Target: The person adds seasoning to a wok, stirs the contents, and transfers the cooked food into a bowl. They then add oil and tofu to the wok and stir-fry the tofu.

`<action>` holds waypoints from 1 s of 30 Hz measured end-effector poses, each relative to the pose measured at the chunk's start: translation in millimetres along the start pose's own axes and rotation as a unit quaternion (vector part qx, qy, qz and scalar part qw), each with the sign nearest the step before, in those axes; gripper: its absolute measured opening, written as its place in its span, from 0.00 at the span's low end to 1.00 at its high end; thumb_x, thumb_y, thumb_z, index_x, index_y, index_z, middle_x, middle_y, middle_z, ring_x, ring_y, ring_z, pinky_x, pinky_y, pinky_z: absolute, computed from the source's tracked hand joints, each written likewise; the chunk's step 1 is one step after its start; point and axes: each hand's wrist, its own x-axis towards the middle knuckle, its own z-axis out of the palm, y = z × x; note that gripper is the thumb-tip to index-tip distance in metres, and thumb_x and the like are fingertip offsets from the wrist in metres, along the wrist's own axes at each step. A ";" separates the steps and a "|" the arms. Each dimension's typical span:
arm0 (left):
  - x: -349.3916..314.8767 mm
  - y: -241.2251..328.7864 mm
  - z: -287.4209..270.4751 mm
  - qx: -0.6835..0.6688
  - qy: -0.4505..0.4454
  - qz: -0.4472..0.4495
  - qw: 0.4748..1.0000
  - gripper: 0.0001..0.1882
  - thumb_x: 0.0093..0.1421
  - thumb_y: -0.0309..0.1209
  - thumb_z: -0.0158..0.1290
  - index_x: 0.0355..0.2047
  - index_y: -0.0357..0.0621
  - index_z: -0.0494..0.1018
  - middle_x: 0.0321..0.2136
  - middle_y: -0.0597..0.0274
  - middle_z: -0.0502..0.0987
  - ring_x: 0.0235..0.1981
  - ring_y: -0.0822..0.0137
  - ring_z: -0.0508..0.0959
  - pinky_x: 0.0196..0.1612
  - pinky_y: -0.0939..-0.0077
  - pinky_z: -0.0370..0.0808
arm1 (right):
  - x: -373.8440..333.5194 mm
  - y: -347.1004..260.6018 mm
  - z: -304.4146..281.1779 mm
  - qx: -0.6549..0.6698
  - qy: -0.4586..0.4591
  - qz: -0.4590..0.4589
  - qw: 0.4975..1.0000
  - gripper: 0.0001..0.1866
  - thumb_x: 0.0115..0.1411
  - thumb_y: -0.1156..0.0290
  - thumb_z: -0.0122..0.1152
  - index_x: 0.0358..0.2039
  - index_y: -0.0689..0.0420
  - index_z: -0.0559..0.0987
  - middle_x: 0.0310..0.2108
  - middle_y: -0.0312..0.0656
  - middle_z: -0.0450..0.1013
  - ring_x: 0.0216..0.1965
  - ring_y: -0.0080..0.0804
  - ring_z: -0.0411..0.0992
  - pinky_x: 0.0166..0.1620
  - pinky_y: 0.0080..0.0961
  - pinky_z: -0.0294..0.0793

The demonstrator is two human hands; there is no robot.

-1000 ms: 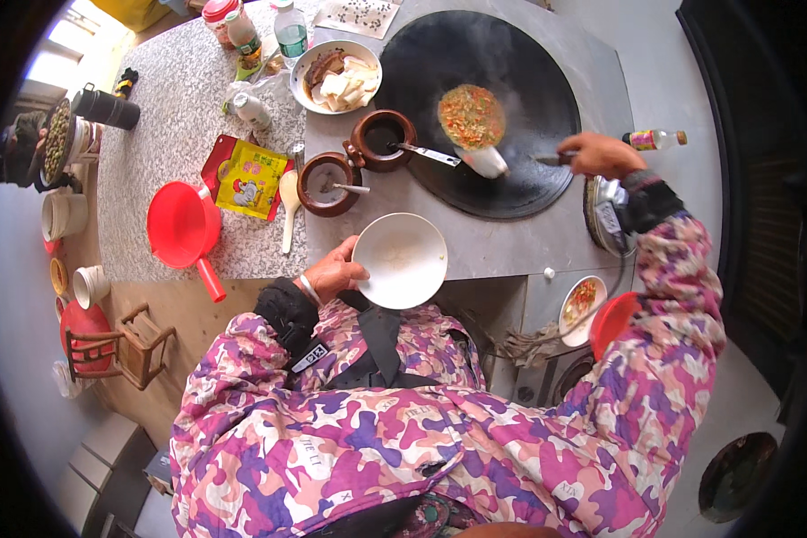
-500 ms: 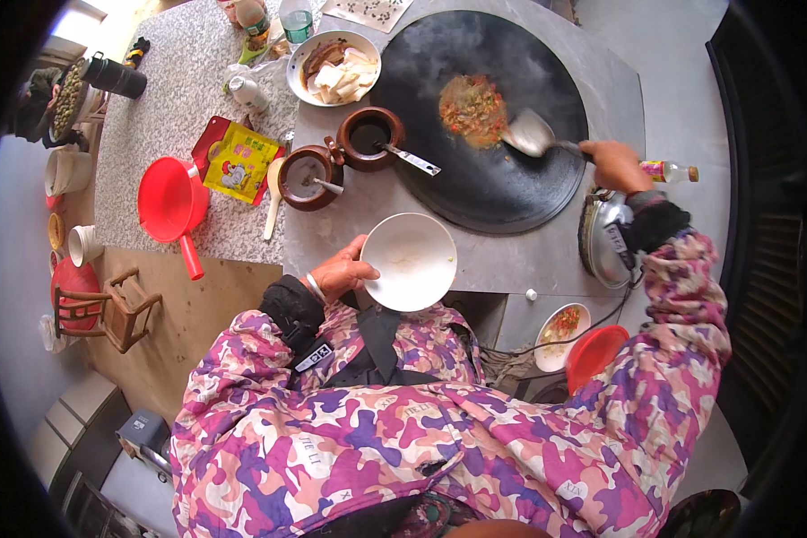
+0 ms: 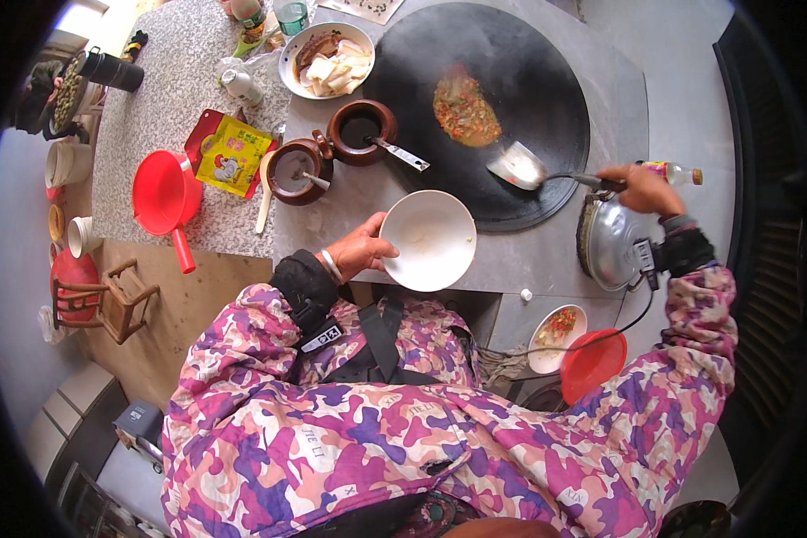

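My left hand (image 3: 359, 249) grips the rim of a white bowl (image 3: 430, 240), nearly bare inside, held over the counter's front edge. In my right hand (image 3: 647, 189) is the dark handle of a metal spatula (image 3: 518, 168); its broad blade is over the lower part of a round black griddle (image 3: 403, 108). Farther up the griddle lies a steaming patch of chopped, reddish-orange food (image 3: 466, 109), apart from the blade. Left of the griddle stand two brown pots, one with dark liquid (image 3: 360, 131) and a spoon, the other with a pale content (image 3: 293, 172).
A bowl of white slices (image 3: 335, 70) stands beyond the pots. Left are a yellow packet (image 3: 233, 159) and a red ladle (image 3: 166, 193). On the right are a metal lid (image 3: 611, 240) and a bottle (image 3: 681, 174). Below, a food-smeared bowl (image 3: 547, 354) sits beside a red basin (image 3: 596, 366).
The spatula has come away from the food, down toward me. The white bowl has shifted right and slightly up in my left hand. The food patch now looks longer.
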 end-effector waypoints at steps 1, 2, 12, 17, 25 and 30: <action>5.5 0.8 2.0 0.001 -0.013 0.011 1.000 0.36 0.49 0.24 0.52 0.59 0.48 0.53 0.49 0.59 0.66 0.47 0.65 0.72 0.46 0.69 0.74 | 7.6 -1.2 22.4 0.060 0.030 -0.081 0.995 0.30 0.43 0.86 0.50 0.50 0.55 0.73 0.40 0.46 0.76 0.44 0.36 0.74 0.49 0.28 0.70; 6.8 1.8 2.0 0.004 -0.002 0.001 1.000 0.37 0.49 0.23 0.52 0.60 0.48 0.52 0.49 0.59 0.66 0.47 0.65 0.72 0.46 0.69 0.75 | 20.1 -4.1 49.7 0.098 0.062 -0.085 0.990 0.32 0.43 0.87 0.49 0.53 0.55 0.71 0.42 0.45 0.76 0.45 0.35 0.74 0.51 0.27 0.69; 32.6 17.4 -0.3 -0.069 0.033 0.031 0.997 0.35 0.51 0.20 0.51 0.59 0.50 0.51 0.50 0.57 0.66 0.47 0.61 0.74 0.43 0.67 0.76 | 113.2 -46.2 198.8 0.189 0.358 -0.070 0.912 0.31 0.48 0.79 0.49 0.56 0.45 0.68 0.41 0.54 0.72 0.40 0.54 0.72 0.42 0.38 0.72; 71.4 19.5 2.6 -0.093 0.071 0.041 0.992 0.35 0.50 0.22 0.52 0.58 0.50 0.51 0.51 0.55 0.64 0.47 0.56 0.73 0.45 0.62 0.75 | 50.0 -49.7 158.6 0.201 0.399 -0.115 0.887 0.30 0.47 0.79 0.51 0.54 0.45 0.70 0.33 0.56 0.73 0.34 0.55 0.73 0.35 0.38 0.73; 133.0 44.5 -1.1 -0.121 0.087 0.079 0.986 0.25 0.52 0.23 0.49 0.51 0.48 0.60 0.44 0.57 0.70 0.42 0.56 0.75 0.43 0.60 0.76 | -87.2 -71.6 124.4 0.158 0.386 -0.116 0.901 0.29 0.48 0.83 0.50 0.53 0.49 0.71 0.38 0.54 0.73 0.37 0.51 0.74 0.37 0.35 0.73; 149.8 59.5 3.9 -0.158 0.083 0.092 0.980 0.24 0.50 0.19 0.52 0.46 0.51 0.60 0.43 0.57 0.68 0.41 0.53 0.74 0.46 0.53 0.74 | -124.8 -90.8 127.3 0.047 0.380 -0.076 0.921 0.31 0.48 0.82 0.53 0.53 0.43 0.72 0.27 0.47 0.72 0.28 0.47 0.72 0.30 0.37 0.71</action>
